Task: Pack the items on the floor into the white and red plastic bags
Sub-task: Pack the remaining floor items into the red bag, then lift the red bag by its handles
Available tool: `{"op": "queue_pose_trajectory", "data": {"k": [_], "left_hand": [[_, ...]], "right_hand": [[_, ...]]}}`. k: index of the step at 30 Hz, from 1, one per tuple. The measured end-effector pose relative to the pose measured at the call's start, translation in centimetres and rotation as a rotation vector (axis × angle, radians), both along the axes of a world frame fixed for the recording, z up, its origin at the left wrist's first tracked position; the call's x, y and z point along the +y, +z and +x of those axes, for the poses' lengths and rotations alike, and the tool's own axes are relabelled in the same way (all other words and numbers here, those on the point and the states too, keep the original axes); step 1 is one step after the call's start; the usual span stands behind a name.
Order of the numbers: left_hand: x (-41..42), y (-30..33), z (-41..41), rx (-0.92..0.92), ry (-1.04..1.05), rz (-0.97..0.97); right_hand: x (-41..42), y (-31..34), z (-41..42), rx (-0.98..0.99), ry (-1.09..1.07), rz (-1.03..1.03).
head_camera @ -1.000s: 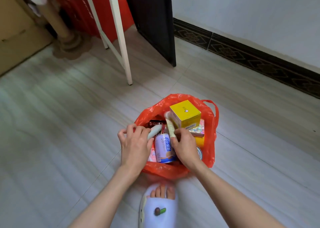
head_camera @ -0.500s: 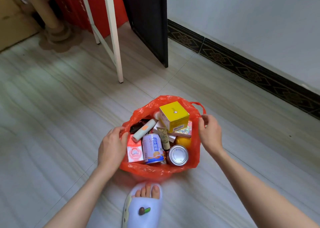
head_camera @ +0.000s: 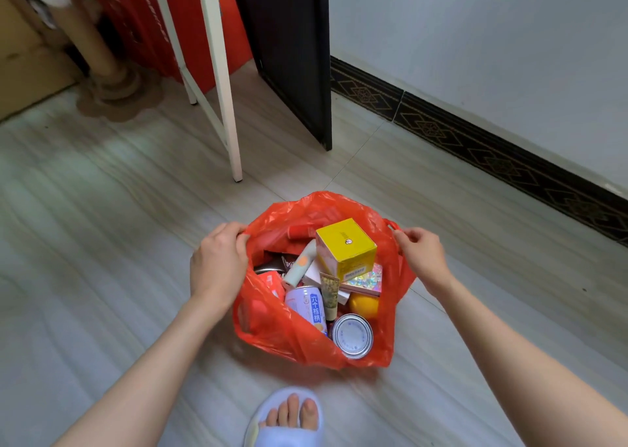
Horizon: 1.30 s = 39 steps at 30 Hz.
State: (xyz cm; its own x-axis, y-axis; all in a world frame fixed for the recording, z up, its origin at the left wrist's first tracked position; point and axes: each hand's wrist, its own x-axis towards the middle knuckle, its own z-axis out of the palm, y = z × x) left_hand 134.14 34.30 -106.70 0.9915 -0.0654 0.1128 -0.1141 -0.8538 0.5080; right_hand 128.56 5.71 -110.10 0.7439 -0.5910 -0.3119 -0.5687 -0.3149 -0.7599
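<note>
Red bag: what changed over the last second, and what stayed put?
Both hands left the items inside and moved out to the red bag's rim. The left hand now grips the left edge; the right hand pinches the right handle. The yellow box, blue can and tin stayed in the bag.

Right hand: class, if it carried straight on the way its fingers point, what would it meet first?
The right hand points left, gripping the red bag rim; probably the yellow box first, though depth is unclear.
</note>
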Motion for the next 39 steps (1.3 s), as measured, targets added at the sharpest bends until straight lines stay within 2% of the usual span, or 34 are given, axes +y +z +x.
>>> {"op": "queue_pose_trajectory", "data": {"k": [4, 7, 9, 13, 16, 17, 19, 26, 31, 36, 39], "left_hand": [[-0.1, 0.4, -1.3, 0.176, -0.025, -0.331], [0.9, 0.5, -4.3, 0.475, 0.081, -0.719], [1.8, 0.3, -6.5, 0.620, 0.193, -0.873], [4.0, -0.3, -8.8, 0.719, 0.299, -0.791], [4.7, -1.4, -9.3, 0.951, 0.320, -0.828], [4.7, -1.4, -9.4, 1.045, 0.297, -0.788], [4.3, -1.6, -9.5, 1.113, 0.277, -0.761], [2.5, -2.2, -8.9, 0.864, 0.427, -0.686], [0.1, 3.9, -7.8, 0.812, 0.417, -0.704], [-1.3, 12.8, -8.2, 0.948, 0.385, -0.768], [-1.3, 18.3, -8.7, 0.951, 0.383, -0.753]], "right_hand": [[1.9, 3.9, -2.2, -0.088, 0.038, 0.105], [3.4, 6.1, -4.0, -0.089, 0.113, 0.087], [4.3, 7.1, -5.1, -0.071, 0.156, 0.043], [5.3, 8.3, -6.9, -0.056, 0.161, 0.040], [5.6, 8.2, -7.7, -0.032, 0.163, 0.045], [5.6, 8.2, -7.9, -0.027, 0.167, 0.041], [5.5, 8.4, -7.8, -0.019, 0.188, 0.041], [2.6, 10.2, -3.9, 0.214, 0.525, 0.290], [1.7, 13.3, -3.3, 0.170, 0.394, 0.434], [2.5, 18.6, -4.9, 0.257, 0.294, 0.513], [3.4, 22.8, -5.5, 0.321, 0.289, 0.517]]}}
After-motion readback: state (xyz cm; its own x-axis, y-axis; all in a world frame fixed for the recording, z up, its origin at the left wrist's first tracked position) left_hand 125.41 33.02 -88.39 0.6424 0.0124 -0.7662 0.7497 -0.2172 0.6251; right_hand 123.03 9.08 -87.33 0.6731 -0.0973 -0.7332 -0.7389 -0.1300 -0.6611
